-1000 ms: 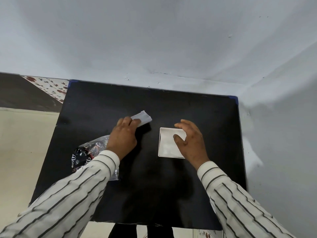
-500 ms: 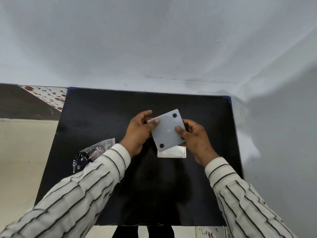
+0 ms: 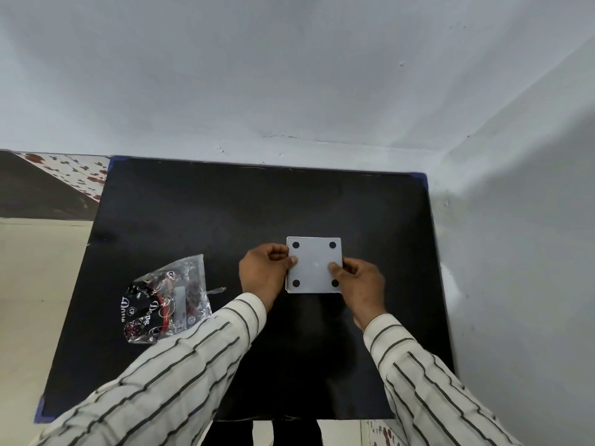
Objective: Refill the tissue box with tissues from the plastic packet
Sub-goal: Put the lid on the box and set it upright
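A white square panel (image 3: 314, 263) with a black dot near each corner lies flat and level in the middle of the black table (image 3: 193, 220). It covers the white tissue box, which is hidden beneath it. My left hand (image 3: 262, 275) pinches the panel's left edge, thumb on top. My right hand (image 3: 362, 284) grips its right edge, thumb on the surface. The clear plastic packet (image 3: 167, 300), printed in black, red and white, lies crumpled to the left, apart from both hands. I see no tissues.
The table stands in a corner, with a pale wall (image 3: 289, 75) along its far edge and another wall (image 3: 515, 252) along its right edge. Cream floor (image 3: 35, 284) shows to the left. A small pale scrap (image 3: 216, 290) lies beside the packet.
My left hand brought the panel from the left side over to the box, my right hand joined it, and the tilted panel now lies square and flat on top.
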